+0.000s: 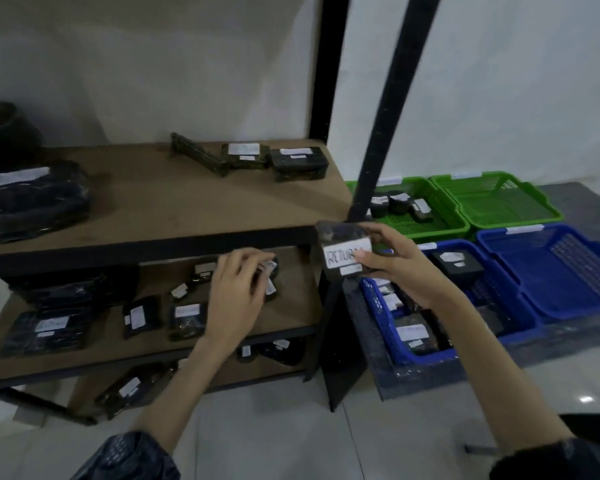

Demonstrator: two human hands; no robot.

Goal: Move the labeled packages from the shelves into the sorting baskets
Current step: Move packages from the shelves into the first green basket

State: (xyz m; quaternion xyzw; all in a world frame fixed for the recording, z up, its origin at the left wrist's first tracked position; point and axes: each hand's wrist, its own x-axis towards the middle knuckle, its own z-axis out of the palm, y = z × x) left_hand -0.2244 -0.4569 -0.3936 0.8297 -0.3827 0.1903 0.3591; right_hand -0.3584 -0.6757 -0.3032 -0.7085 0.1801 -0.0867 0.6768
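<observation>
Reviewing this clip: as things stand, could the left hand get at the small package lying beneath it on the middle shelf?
Probably yes. The left hand is already spread over the small package on the middle shelf, fingers apparently touching it, and nothing lies between them. Blur hides whether it grips yet.

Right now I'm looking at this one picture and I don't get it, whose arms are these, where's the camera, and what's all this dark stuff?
No machine here: the camera sits on a person's head, looking down at their own arms. The right hand holds up a dark wrapped package whose white label seems to read "RETURN". The left hand reaches over small packages on the middle shelf; whether it grips one is unclear. More labeled packages lie on every shelf. On the right stand two green baskets and two blue baskets; the nearer of each colour already holds packages.
</observation>
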